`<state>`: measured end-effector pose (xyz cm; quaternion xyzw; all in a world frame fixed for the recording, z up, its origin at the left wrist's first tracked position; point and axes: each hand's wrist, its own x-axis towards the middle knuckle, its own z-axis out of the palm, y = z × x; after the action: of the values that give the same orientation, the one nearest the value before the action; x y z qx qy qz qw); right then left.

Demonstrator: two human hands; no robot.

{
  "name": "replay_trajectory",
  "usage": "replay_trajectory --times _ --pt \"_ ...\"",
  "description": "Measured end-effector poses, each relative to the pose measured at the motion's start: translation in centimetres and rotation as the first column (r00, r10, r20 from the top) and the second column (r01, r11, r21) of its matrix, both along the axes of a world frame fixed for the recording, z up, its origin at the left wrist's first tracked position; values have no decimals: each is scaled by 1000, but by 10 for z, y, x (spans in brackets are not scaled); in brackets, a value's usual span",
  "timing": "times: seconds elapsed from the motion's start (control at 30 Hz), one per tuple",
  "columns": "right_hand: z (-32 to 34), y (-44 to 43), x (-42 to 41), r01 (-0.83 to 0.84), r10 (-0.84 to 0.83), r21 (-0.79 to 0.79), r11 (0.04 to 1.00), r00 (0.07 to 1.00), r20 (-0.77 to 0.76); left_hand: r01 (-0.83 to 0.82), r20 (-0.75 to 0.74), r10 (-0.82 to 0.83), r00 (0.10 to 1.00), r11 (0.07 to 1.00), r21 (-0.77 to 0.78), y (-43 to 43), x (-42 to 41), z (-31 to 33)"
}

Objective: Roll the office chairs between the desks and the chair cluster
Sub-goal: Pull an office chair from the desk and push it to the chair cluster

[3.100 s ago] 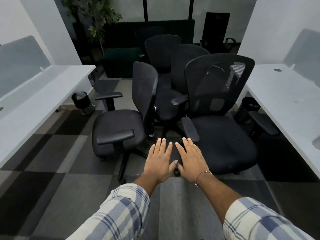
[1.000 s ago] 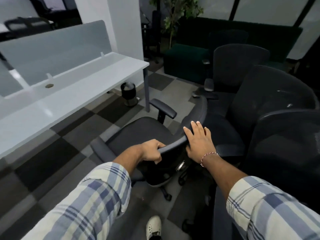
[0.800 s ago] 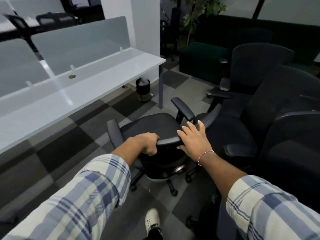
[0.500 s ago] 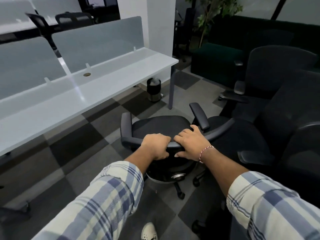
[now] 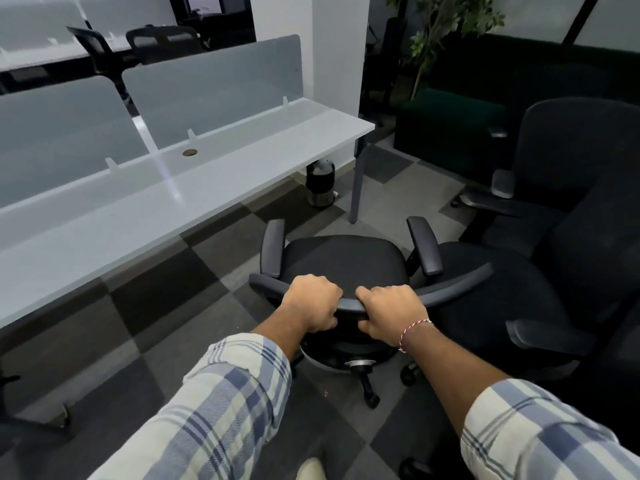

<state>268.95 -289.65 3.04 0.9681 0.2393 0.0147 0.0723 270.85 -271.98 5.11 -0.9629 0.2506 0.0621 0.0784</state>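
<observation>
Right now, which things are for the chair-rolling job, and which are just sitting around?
For the job: chair, gripped at its backrest by the left hand and right hand; desk; cluster chairs.
Just sitting around: bin, plant, sofa, screens.

I cannot see the fingertips of the left hand or right hand: they curl over the top rim of the office chair, whose backrest face and most of whose wheeled base are hidden beneath the forearms and seat. The chair cluster runs off the right edge and is too dark for me to count, and the desk is cut by the left edge. A pale shoe is clipped at the bottom edge, and a dark object at lower left I cannot identify.
</observation>
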Motion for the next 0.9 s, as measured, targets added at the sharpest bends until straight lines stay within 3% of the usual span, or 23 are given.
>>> replay_trajectory --times 0.37,0.57,0.9 --pt "3 27 -67 -90 92 60 994 995 -33 -73 -2 74 997 997 23 30 -75 0" --pt "4 55 -124 -195 199 95 976 980 -24 -154 77 152 985 988 26 59 -147 -6" --pt "6 103 -224 -386 392 123 914 920 -25 -340 59 340 938 940 -19 113 -279 -16"
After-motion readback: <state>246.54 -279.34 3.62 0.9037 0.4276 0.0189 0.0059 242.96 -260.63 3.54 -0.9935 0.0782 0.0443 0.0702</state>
